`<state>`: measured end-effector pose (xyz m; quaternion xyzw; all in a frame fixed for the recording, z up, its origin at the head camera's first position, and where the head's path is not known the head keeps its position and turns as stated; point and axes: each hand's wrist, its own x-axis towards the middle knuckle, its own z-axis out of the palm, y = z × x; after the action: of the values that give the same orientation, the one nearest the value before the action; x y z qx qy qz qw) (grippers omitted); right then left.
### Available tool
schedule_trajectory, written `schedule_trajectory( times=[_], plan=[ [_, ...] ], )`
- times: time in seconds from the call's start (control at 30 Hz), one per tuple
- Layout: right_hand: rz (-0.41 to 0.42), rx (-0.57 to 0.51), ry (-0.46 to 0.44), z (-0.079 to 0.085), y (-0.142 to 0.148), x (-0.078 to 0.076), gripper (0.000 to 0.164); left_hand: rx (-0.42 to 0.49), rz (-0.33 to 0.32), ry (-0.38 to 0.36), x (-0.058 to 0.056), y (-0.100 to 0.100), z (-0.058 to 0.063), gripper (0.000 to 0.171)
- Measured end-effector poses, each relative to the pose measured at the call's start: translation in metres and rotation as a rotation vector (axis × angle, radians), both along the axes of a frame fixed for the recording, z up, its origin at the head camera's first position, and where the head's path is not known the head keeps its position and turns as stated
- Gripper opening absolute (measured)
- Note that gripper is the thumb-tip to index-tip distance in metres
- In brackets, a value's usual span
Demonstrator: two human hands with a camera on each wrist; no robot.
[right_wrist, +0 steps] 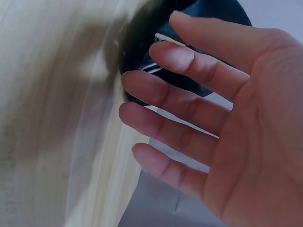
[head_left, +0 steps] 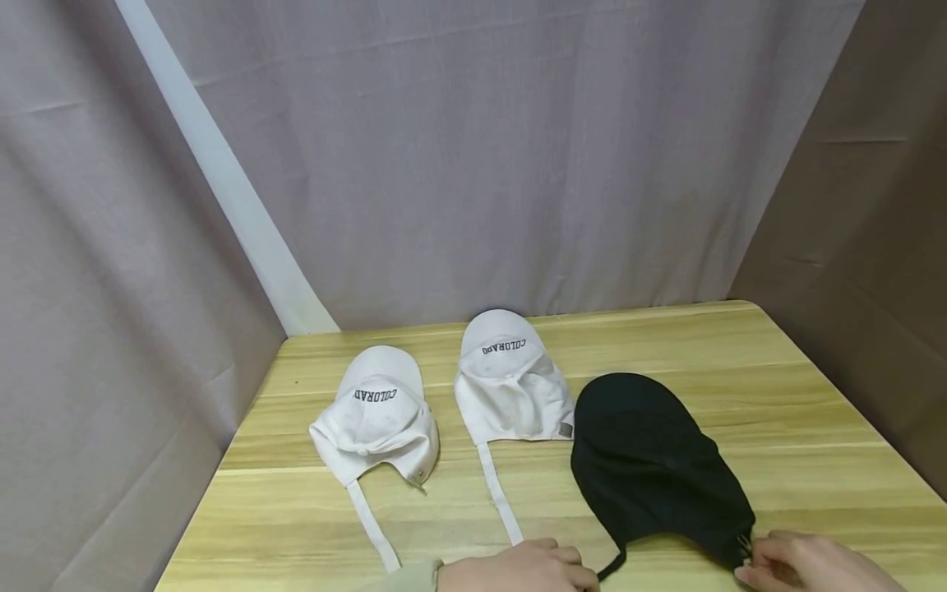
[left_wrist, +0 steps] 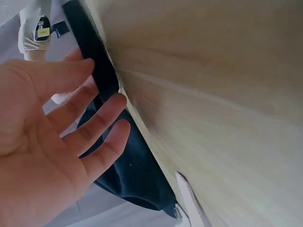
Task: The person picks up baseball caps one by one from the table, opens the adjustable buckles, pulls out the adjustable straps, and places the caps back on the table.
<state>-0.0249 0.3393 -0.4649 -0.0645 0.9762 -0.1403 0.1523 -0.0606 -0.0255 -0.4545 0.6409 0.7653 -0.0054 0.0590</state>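
A black cap (head_left: 651, 460) lies on the table at the right, brim away from me, its back opening towards me. My left hand (head_left: 528, 566) is at the cap's lower left and pinches its black strap (left_wrist: 97, 52) between thumb and index finger; the other fingers are loosely bent beside it. At the cap's lower right corner is my right hand (head_left: 810, 563), fingertips right at the metal buckle (head_left: 743, 543). In the right wrist view those fingers are spread and nearly straight, with the buckle (right_wrist: 168, 39) showing between thumb and index finger.
Two white caps with dark lettering, a left one (head_left: 377, 411) and a middle one (head_left: 510, 386), lie left of the black cap. Their loose white straps (head_left: 373, 526) trail towards me. Grey curtains (head_left: 459, 164) enclose the wooden table (head_left: 814, 427) behind and at the sides.
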Motion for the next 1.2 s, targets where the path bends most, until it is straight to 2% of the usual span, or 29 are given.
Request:
schedule_trajectory(
  times=[0.1,0.17,0.23,0.37,0.47,0.57,0.67,0.87,1.03,1.2],
  plan=[
    [0.015,-0.005,0.016,0.005,-0.004,0.000,0.038,-0.004,-0.004,-0.042,0.000,-0.002,0.000,0.027],
    [0.020,-0.002,0.061,0.011,-0.009,0.000,0.039,-0.011,0.002,-0.069,0.000,-0.004,0.001,0.030],
    [0.026,-0.013,0.148,0.017,-0.016,0.000,0.037,-0.012,-0.009,-0.070,-0.001,-0.006,0.003,0.033],
    [0.083,-0.060,0.481,0.027,-0.033,-0.003,0.029,0.017,-0.023,0.002,-0.004,-0.010,0.012,0.035],
    [0.165,-0.086,0.726,0.032,-0.044,-0.009,0.037,0.045,0.001,0.053,-0.010,-0.010,0.020,0.034],
    [0.249,-0.087,0.839,0.035,-0.050,-0.015,0.041,0.052,0.047,0.013,-0.019,-0.004,0.027,0.038],
    [0.274,-0.083,0.837,0.037,-0.054,-0.019,0.041,0.043,0.081,-0.015,-0.029,0.010,0.030,0.041],
    [0.246,-0.092,0.774,0.040,-0.059,-0.024,0.041,0.008,0.152,-0.050,-0.054,0.040,0.024,0.044],
    [0.267,-0.085,0.802,0.038,-0.062,-0.028,0.047,-0.023,0.213,-0.083,-0.072,0.057,0.019,0.046],
    [0.273,-0.100,0.827,0.034,-0.058,-0.037,0.048,-0.021,0.244,-0.104,-0.087,0.074,0.022,0.048]
  ],
)
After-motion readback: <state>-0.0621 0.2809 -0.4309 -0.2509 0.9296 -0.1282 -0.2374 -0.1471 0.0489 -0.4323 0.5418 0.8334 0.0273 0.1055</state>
